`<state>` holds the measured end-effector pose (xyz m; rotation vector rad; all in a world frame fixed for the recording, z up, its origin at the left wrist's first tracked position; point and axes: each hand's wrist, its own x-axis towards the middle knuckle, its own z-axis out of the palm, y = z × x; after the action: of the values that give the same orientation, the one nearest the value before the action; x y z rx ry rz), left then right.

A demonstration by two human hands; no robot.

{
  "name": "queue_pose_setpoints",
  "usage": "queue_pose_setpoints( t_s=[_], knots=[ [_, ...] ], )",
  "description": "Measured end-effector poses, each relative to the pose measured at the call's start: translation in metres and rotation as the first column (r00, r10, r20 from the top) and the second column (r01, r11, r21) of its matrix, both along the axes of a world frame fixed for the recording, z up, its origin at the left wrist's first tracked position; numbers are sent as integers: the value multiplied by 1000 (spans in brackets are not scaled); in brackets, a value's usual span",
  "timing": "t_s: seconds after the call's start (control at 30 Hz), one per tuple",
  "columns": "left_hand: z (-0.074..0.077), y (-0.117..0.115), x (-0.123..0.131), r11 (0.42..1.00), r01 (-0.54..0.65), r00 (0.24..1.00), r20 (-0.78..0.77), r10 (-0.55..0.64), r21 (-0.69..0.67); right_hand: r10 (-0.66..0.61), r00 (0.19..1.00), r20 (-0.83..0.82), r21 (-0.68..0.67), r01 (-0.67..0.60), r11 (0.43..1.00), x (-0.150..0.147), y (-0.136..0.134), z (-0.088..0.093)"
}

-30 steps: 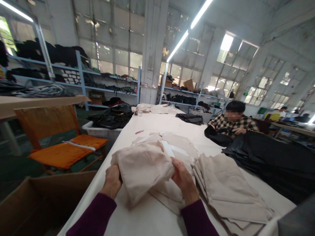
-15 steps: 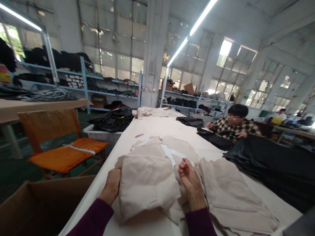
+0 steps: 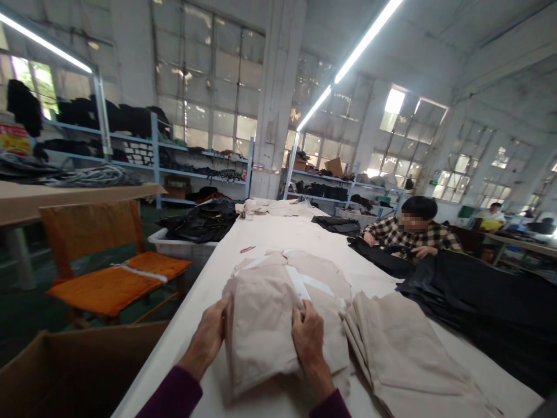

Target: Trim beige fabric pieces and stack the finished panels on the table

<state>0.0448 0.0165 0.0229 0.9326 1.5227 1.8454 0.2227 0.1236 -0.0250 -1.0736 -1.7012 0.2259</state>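
Long and white, the workshop table (image 3: 282, 232) carries a folded beige piece (image 3: 261, 325) near its front edge, lying on other beige cuts, with a flattened stack (image 3: 400, 348) just beside it on the right. The right hand (image 3: 308, 339) lies spread and flat on the piece, seemingly pinning the fold. The left hand (image 3: 211, 339) braces its left edge, though whether it grips is unclear.

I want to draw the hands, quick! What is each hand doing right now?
Left hand: closed on the left edge of the folded beige cloth.
Right hand: open, lying flat on top of that cloth.
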Motion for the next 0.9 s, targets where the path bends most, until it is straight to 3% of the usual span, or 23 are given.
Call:
queue_pose_setpoints(
  t_s=[0.1, 0.13, 0.23, 0.37, 0.53, 0.67, 0.9],
  knots=[
    [0, 1, 8, 933, 342, 909, 213, -358, 109, -100, 992, -71, -57, 96, 994, 10, 1, 23],
    [-1, 0, 11, 904, 416, 867, 255, -428, 104, -118, 988, -99, -55, 113, 992, 13, 1, 28],
    [-7, -2, 17, 857, 516, 820, 297, -489, -14, -158, 973, -166, -48, 152, 987, 19, -1, 35],
    [-15, -3, 25, 793, 604, 782, 241, -574, -72, -225, 942, -248, -78, 212, 974, 27, 5, 31],
    [-18, 1, 33, 874, 475, 870, 202, -450, -103, -249, 937, -246, -125, 224, 966, 36, 15, 24],
    [-14, 6, 14, 953, 302, 929, 223, -294, 2, -233, 962, -140, -11, 234, 972, 32, 13, 22],
    [-2, 3, -14, 980, 195, 930, 308, -198, 42, -292, 956, 27, 100, 288, 952, 32, 14, 13]
  ],
)
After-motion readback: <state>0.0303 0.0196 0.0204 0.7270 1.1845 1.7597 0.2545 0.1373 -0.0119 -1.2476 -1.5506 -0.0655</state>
